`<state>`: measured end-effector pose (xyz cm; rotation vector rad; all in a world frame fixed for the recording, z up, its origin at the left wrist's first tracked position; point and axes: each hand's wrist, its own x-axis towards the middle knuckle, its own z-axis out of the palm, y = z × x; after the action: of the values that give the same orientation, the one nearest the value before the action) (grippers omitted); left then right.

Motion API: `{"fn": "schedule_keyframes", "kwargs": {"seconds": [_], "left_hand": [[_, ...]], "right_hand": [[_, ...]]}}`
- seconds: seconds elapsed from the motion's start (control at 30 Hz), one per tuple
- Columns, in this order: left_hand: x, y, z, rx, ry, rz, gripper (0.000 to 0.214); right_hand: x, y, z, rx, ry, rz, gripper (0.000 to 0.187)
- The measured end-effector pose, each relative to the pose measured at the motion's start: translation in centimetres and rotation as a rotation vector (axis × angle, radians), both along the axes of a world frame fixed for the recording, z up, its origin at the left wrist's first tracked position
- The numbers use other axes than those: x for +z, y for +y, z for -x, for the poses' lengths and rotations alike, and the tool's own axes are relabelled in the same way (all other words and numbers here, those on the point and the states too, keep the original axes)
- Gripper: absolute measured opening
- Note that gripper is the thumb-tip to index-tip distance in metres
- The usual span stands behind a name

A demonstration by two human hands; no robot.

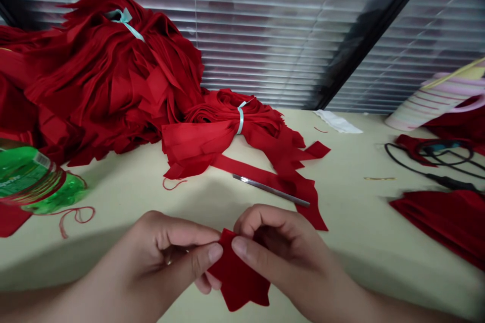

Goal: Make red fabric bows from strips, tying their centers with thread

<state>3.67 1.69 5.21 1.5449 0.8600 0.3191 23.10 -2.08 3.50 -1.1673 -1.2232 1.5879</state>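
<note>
Left hand [166, 257] and right hand [280, 252] pinch the red cloth [238, 282] just above the table [359, 222] near edge; keep thumbs close together, fabric taut, edges aligned

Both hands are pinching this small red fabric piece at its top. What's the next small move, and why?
Probably part the pinched top edge with both thumbs. The left hand and right hand grip the red fabric piece at one spot, thumbs nearly touching, while its lower part hangs free above the table.

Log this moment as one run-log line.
left hand: pinching red fabric piece | right hand: pinching same piece | metal tool: on table, untouched
</note>
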Motion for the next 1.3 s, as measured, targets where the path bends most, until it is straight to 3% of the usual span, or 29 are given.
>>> {"fn": "schedule_keyframes", "kwargs": {"seconds": [0.27,0.77,1.03,1.17,1.23,1.3], "left_hand": [[-0.6,0.0,0.0,-0.023,-0.035,-0.104,0.024],[-0.3,-0.3,-0.6,-0.015,-0.086,0.058,0.031],[-0.3,-0.1,-0.5,0.014,-0.067,-0.082,0.028],[-0.1,0.5,0.0,0.014,-0.04,-0.209,0.019],[0.6,0.5,0.5,0.111,-0.009,-0.354,0.009],[1.9,0.3,1.0,0.299,0.028,-0.509,0.01]], "right_hand": [[-0.4,-0.1,0.0,-0.031,-0.046,-0.011,0.033],[-0.6,-0.5,0.2,-0.011,-0.045,-0.097,0.024],[-0.6,-0.5,0.1,0.019,-0.025,-0.054,0.028],[0.2,0.0,-0.4,0.126,-0.106,-0.062,0.033],[1.1,0.4,-1.0,0.213,-0.186,-0.153,0.032],[2.3,0.6,-1.8,0.259,-0.255,-0.253,0.029]]}}
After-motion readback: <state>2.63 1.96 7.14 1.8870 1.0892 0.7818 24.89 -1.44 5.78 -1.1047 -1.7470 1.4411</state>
